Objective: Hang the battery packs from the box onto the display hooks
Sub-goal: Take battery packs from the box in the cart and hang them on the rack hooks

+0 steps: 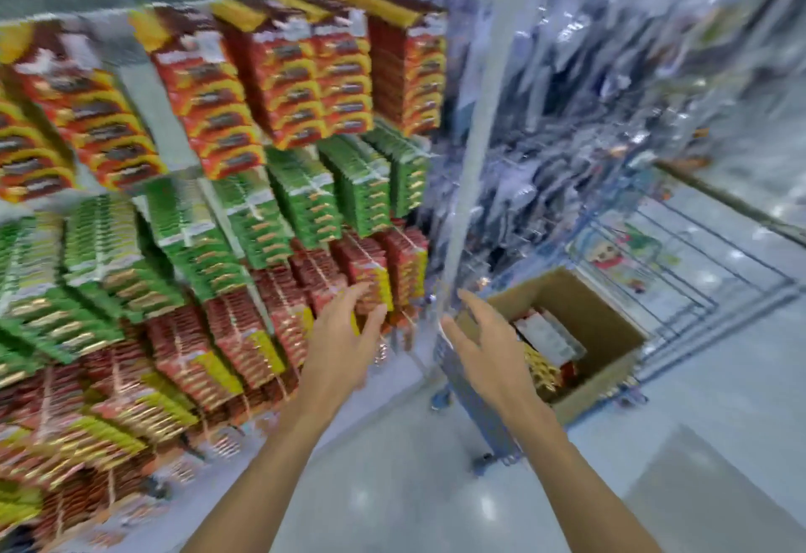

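A brown cardboard box (606,326) stands low at the right and holds several battery packs (547,352), red, white and gold. Rows of red and yellow packs (305,73), green packs (270,221) and dark red packs (244,334) hang on the display rack at the left. My left hand (344,339) reaches with spread fingers toward the dark red packs near the rack's right end and holds nothing. My right hand (488,347) hovers open beside the box's left edge, empty. The whole view is blurred.
A white upright post (484,151) ends the rack. Behind it hang clear-bagged dark goods (610,116). The box sits on a blue wheeled cart (484,417). A wire basket frame (706,299) stands at the right on a glossy pale floor (414,487).
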`<state>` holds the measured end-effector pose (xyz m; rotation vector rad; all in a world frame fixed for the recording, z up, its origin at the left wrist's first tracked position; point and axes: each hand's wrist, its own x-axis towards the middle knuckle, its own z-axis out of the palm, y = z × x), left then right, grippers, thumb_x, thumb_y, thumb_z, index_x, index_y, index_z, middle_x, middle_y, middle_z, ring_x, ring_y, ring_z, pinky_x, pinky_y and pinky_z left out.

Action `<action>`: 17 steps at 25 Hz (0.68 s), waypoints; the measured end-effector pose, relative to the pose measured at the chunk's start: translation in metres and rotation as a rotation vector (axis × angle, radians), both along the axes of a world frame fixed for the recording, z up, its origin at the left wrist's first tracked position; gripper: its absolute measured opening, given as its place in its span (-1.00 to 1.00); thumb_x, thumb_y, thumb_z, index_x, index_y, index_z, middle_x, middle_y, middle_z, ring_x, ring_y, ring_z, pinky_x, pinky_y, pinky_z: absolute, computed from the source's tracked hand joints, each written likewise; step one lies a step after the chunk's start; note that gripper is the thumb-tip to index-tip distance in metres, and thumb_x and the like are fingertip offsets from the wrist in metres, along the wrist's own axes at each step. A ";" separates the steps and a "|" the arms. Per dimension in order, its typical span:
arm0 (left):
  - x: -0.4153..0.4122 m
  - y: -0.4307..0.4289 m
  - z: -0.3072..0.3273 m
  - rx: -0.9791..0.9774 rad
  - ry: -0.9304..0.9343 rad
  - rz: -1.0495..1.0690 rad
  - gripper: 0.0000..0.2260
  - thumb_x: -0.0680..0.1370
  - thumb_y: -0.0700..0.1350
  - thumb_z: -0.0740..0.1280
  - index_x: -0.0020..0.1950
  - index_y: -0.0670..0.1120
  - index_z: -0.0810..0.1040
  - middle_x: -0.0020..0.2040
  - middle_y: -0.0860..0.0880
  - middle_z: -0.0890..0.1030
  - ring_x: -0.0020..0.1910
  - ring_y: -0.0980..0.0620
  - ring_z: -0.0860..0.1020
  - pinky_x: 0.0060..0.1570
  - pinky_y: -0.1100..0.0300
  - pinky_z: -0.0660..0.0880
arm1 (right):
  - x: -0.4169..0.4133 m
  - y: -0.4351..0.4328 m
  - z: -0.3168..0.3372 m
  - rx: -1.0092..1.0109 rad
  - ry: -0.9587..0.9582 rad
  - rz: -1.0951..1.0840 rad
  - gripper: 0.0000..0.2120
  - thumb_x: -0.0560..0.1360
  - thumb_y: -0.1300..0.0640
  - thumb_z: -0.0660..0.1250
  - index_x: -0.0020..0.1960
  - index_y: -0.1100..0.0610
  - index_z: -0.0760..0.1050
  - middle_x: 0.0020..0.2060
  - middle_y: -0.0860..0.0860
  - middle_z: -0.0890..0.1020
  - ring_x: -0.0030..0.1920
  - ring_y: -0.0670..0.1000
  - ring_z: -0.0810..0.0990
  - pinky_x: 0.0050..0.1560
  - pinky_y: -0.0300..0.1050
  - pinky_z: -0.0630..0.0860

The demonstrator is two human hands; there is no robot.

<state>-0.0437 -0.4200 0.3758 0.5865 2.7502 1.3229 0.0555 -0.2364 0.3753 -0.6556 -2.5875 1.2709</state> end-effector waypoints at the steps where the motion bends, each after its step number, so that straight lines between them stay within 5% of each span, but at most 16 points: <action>1: 0.010 0.023 -0.004 -0.006 0.003 -0.037 -0.61 0.63 0.02 0.39 0.39 -0.15 0.57 0.36 -0.09 0.61 0.38 -0.07 0.54 0.39 0.16 0.34 | 0.017 0.019 -0.004 0.008 -0.004 -0.041 -0.44 0.66 -0.15 0.27 0.59 -0.01 0.29 0.52 -0.07 0.42 0.50 0.01 0.39 0.45 0.01 0.36; 3: 0.029 0.062 -0.014 -0.006 -0.007 -0.097 -0.64 0.63 -0.06 0.41 0.39 -0.15 0.57 0.37 -0.09 0.61 0.36 -0.06 0.54 0.33 0.27 0.30 | 0.047 0.049 -0.012 -0.003 -0.023 -0.113 -0.45 0.65 -0.16 0.27 0.59 0.00 0.31 0.52 -0.09 0.41 0.50 -0.01 0.39 0.45 -0.03 0.35; 11: 0.075 0.171 -0.061 -0.077 -0.201 -0.325 -0.58 0.66 0.07 0.33 0.49 -0.04 0.48 0.48 0.02 0.50 0.47 0.00 0.43 0.40 0.11 0.34 | 0.110 0.141 -0.052 -0.028 -0.134 -0.294 -0.53 0.66 -0.03 0.31 0.53 0.06 0.38 0.42 -0.01 0.53 0.42 0.05 0.47 0.27 -0.16 0.36; 17: 0.048 0.234 -0.101 -0.120 -0.290 -0.338 -0.62 0.68 0.06 0.30 0.47 -0.02 0.49 0.44 0.03 0.53 0.43 0.03 0.46 0.37 0.13 0.39 | 0.083 0.200 -0.090 -0.026 -0.262 -0.313 -0.55 0.67 -0.02 0.29 0.52 0.06 0.38 0.39 -0.02 0.55 0.39 0.06 0.50 0.29 -0.02 0.46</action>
